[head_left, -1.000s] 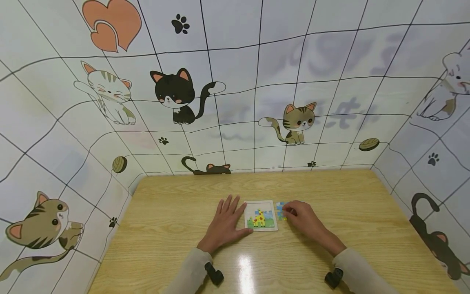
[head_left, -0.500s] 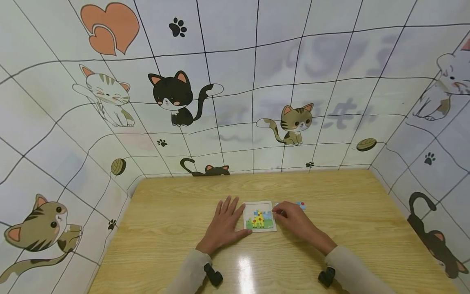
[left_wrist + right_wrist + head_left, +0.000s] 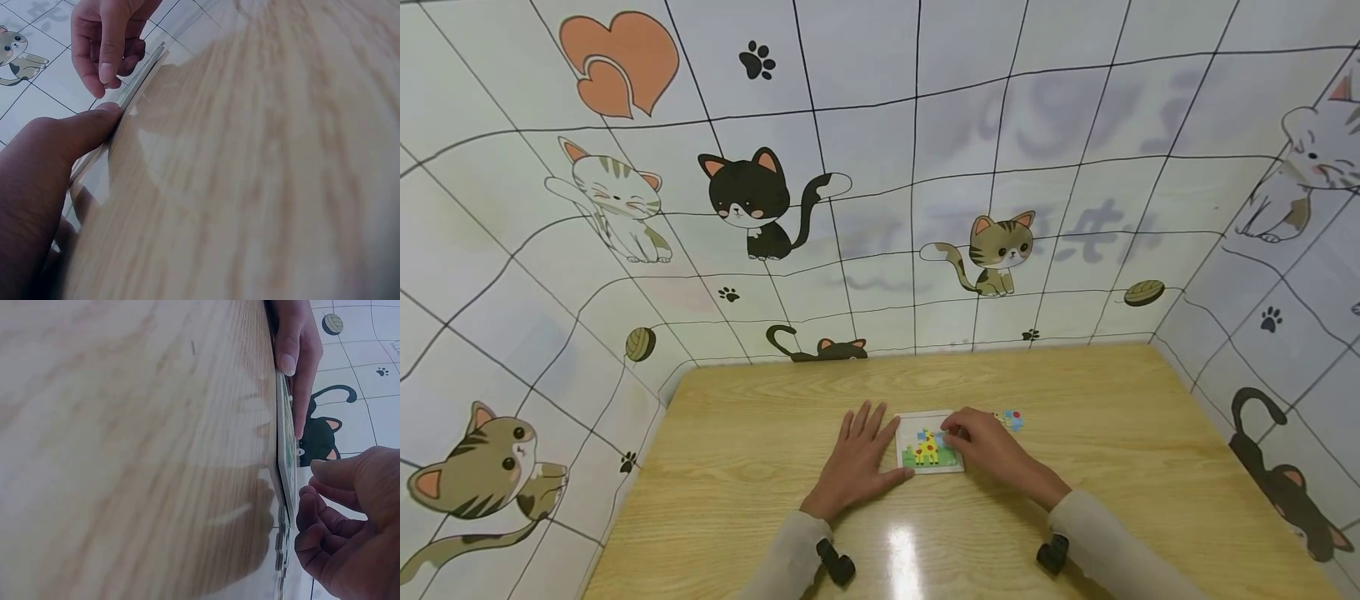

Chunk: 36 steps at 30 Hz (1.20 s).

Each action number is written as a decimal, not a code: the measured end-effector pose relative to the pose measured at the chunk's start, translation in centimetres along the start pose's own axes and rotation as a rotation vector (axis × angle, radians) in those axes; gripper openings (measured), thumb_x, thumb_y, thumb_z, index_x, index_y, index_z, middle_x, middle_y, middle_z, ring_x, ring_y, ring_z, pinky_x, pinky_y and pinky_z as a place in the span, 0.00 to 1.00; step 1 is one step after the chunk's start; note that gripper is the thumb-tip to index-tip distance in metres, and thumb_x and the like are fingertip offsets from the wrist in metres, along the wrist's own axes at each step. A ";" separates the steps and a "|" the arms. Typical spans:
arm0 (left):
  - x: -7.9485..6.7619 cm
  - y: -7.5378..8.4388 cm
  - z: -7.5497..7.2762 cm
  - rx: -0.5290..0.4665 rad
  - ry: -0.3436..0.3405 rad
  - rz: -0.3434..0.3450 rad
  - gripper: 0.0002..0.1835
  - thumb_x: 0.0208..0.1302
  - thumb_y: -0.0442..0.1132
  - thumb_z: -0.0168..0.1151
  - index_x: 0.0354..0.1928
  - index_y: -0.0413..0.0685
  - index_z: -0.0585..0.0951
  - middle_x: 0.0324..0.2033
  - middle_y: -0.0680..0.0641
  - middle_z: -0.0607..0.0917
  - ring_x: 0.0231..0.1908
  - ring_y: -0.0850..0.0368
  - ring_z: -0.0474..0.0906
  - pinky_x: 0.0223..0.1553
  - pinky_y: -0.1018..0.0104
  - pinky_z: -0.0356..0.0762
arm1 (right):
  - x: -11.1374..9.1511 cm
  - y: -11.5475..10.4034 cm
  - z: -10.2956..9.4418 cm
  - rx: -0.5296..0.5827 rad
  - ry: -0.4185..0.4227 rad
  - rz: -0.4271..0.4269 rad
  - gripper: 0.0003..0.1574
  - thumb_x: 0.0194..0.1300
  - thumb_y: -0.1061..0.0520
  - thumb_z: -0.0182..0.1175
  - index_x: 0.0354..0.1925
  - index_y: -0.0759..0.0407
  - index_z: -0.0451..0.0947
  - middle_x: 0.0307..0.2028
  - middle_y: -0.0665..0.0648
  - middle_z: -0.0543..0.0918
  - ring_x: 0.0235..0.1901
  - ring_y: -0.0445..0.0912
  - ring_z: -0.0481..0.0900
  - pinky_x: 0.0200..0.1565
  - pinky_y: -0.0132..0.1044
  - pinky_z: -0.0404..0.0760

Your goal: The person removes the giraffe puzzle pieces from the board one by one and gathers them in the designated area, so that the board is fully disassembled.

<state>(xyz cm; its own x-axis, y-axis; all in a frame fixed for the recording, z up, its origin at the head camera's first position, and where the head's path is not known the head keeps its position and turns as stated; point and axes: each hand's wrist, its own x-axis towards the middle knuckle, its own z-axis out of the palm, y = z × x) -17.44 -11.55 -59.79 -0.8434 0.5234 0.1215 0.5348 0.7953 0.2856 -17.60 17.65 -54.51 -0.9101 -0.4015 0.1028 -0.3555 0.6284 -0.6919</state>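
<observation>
A square jigsaw puzzle with a giraffe picture lies on the table in a white-rimmed frame, its upper part bare. My left hand rests at the frame's left side with fingers spread, its thumb along the lower left corner. Over the right part of the puzzle, my right hand pinches a puzzle piece between thumb and fingers, the piece mostly hidden by the fingertips. In the right wrist view, the right fingertips are close over the puzzle frame. Beyond the right hand lie loose puzzle pieces, partly covered by it.
The wooden table ends at a wall covered with cat drawings, which also encloses both sides. Each sleeve carries a small black wrist camera, one on the left and one on the right.
My right hand has moved left from the loose pieces to the puzzle, uncovering a piece with a red spot behind it. The left hand has stayed at the frame.
</observation>
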 end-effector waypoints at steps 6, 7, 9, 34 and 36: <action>-0.2 0.1 -0.2 -0.005 0.018 0.015 0.53 0.73 0.80 0.51 0.88 0.55 0.63 0.88 0.41 0.54 0.88 0.38 0.42 0.85 0.33 0.40 | 0.7 -0.1 0.4 0.011 -0.038 -0.030 0.10 0.77 0.63 0.68 0.54 0.62 0.89 0.42 0.48 0.87 0.38 0.38 0.80 0.41 0.35 0.83; -0.2 0.1 -0.2 -0.006 0.022 0.017 0.53 0.73 0.80 0.51 0.88 0.55 0.63 0.88 0.41 0.54 0.88 0.38 0.42 0.85 0.33 0.40 | 0.8 -0.2 0.5 0.011 -0.044 -0.040 0.10 0.77 0.64 0.68 0.54 0.63 0.89 0.41 0.49 0.87 0.38 0.38 0.80 0.41 0.35 0.84; -0.2 0.0 -0.2 -0.006 0.021 0.016 0.53 0.73 0.80 0.51 0.88 0.55 0.63 0.88 0.41 0.54 0.88 0.38 0.42 0.85 0.34 0.40 | 1.0 -0.3 0.6 0.006 -0.052 -0.056 0.10 0.76 0.64 0.69 0.54 0.63 0.89 0.41 0.49 0.87 0.38 0.38 0.81 0.42 0.35 0.84; 0.1 -0.1 -0.1 0.017 -0.013 -0.005 0.53 0.73 0.82 0.48 0.89 0.58 0.61 0.89 0.44 0.50 0.89 0.43 0.38 0.86 0.38 0.36 | 2.7 -1.2 0.3 -0.078 -0.243 -0.071 0.27 0.72 0.60 0.75 0.65 0.69 0.83 0.47 0.56 0.86 0.46 0.46 0.84 0.49 0.45 0.86; 0.1 -0.1 -0.1 0.015 -0.014 -0.006 0.53 0.72 0.81 0.49 0.89 0.59 0.60 0.89 0.44 0.50 0.89 0.43 0.37 0.86 0.39 0.35 | 2.8 -1.3 0.2 -0.076 -0.260 -0.076 0.28 0.72 0.61 0.75 0.66 0.70 0.82 0.48 0.57 0.86 0.46 0.47 0.84 0.48 0.45 0.86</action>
<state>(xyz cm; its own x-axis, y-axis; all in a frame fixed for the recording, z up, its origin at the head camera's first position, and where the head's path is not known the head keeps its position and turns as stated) -17.53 -11.62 -59.71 -0.8459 0.5226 0.1061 0.5302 0.8029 0.2723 -19.63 15.59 -53.52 -0.7982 -0.6009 -0.0416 -0.4445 0.6343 -0.6326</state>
